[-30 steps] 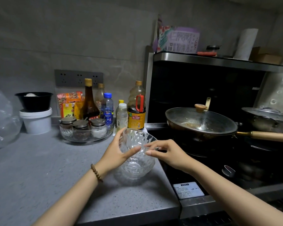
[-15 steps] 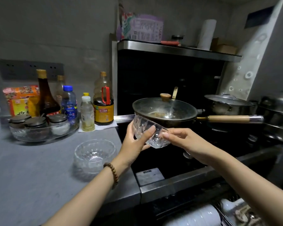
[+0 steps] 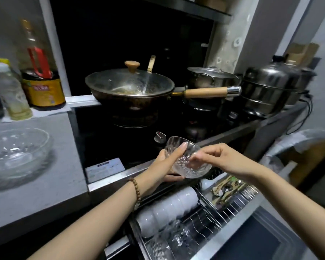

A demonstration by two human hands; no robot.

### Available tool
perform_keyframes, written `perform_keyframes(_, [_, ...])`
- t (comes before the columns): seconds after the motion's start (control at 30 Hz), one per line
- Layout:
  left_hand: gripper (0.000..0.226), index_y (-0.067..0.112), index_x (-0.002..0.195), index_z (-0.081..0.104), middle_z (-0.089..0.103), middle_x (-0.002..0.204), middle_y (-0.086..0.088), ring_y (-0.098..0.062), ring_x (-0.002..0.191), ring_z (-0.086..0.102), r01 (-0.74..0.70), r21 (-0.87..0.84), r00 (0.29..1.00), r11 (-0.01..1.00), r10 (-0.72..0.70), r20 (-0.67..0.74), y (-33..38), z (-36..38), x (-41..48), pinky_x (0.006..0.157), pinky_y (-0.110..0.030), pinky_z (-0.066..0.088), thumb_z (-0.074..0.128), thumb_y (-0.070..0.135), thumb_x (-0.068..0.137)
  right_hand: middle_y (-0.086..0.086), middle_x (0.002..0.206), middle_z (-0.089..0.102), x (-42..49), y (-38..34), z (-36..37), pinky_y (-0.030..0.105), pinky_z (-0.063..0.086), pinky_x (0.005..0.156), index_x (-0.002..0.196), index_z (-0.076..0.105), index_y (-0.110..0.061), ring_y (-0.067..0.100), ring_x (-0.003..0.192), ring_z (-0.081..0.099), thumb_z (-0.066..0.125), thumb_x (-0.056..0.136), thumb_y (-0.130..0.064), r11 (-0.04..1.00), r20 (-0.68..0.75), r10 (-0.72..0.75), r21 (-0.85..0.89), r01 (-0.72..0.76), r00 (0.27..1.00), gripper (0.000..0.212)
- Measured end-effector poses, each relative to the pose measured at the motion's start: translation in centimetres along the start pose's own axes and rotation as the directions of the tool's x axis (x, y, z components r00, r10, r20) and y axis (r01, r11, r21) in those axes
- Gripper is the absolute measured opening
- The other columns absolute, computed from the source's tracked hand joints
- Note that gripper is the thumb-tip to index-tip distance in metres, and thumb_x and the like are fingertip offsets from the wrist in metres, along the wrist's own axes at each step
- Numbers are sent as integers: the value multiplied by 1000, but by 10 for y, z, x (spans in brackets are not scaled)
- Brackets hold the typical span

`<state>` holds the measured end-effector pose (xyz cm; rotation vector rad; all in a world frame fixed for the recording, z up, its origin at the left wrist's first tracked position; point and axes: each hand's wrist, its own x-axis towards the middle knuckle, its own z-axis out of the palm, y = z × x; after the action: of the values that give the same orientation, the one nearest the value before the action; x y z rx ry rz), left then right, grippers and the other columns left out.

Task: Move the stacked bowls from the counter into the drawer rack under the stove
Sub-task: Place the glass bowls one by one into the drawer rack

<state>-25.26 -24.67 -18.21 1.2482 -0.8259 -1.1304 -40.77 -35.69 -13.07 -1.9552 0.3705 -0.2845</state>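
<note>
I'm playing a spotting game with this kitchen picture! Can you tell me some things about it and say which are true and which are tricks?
1. Both hands hold one glass bowl. True: the left hand and right hand grip it above the open drawer rack.
2. The counter has no bowls left. False: a glass bowl stack sits there.
3. The wok is uncovered. False: a glass lid with a wooden knob covers it.
4. White bowls lie in the rack. True.
5. The left wrist wears a bead bracelet. True.
</note>
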Motion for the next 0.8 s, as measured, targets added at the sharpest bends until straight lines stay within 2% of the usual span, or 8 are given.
perform_keyframes(0.1, [96, 38, 133, 32, 55, 131, 2, -22, 95, 70, 67, -20, 996, 998, -65, 58, -26, 15, 13, 82, -42, 57, 70, 74, 53, 8, 93, 76, -10, 32, -8, 18, 53, 77, 96, 75, -14, 14, 86, 71, 67, 82, -34, 996, 1, 80, 31, -80, 997, 26])
perform_keyframes(0.23, [92, 55, 136, 18, 36, 139, 16, -11, 114, 58, 1, 70, 999, 998, -5, 54, -62, 26, 26, 79, -34, 58, 63, 75, 58, 10, 99, 75, -20, 70, -15, 32, 54, 87, 99, 74, -17, 21, 90, 70, 73, 75, -38, 987, 12, 148, 53, -148, 989, 31])
perform_keyframes(0.33, [90, 53, 137, 18, 41, 142, 9, -14, 105, 65, 82, 84, 994, 993, -88, 71, -85, 30, 35, 74, -33, 59, 60, 75, 60, 14, 99, 74, -25, 94, -19, 33, 55, 87, 98, 74, -18, 23, 91, 69, 74, 75, -37, 976, 20, 195, 97, -196, 981, 30])
perform_keyframes(0.43, [85, 45, 143, 14, 44, 138, 6, -17, 98, 68, 188, 89, 978, 978, -195, 80, -105, 35, 42, 77, -40, 59, 54, 68, 72, 7, 89, 76, -27, 113, -17, 19, 54, 70, 96, 75, -15, 12, 80, 68, 72, 78, -32, 958, 43, 254, 124, -258, 966, 26])
perform_keyframes(0.5, [76, 41, 145, 14, 44, 139, 3, -22, 104, 65, 249, 138, 964, 959, -260, 62, -120, 37, 45, 84, -43, 57, 48, 65, 80, 5, 88, 76, -27, 128, -14, 20, 55, 71, 95, 75, -14, 11, 78, 68, 72, 78, -32, 937, 48, 318, 136, -322, 947, 25])
perform_keyframes(0.6, [71, 38, 143, 22, 50, 133, 4, -25, 111, 62, 324, 249, 941, 913, -339, 18, -150, 33, 46, 92, -39, 54, 42, 68, 82, -1, 78, 76, -26, 158, -7, 13, 50, 58, 100, 72, -9, 4, 65, 68, 67, 85, -22, 883, 35, 433, 184, -431, 901, 20])
perform_keyframes(0.67, [76, 34, 143, 26, 45, 141, 3, -21, 118, 56, 336, 286, 936, 897, -351, 0, -169, 28, 45, 100, -38, 48, 44, 69, 79, 0, 76, 76, -23, 178, -2, 12, 49, 53, 103, 70, -7, 4, 60, 66, 67, 85, -19, 836, -3, 517, 217, -504, 856, 21])
perform_keyframes(0.8, [87, 25, 146, 25, 29, 153, -1, -18, 137, 32, 291, 491, 951, 821, -303, -57, -204, 8, 40, 113, -35, 28, 48, 69, 74, 5, 85, 73, -16, 213, 6, 23, 51, 61, 97, 72, -13, 18, 74, 66, 68, 83, -23, 731, -61, 669, 228, -643, 740, 17])
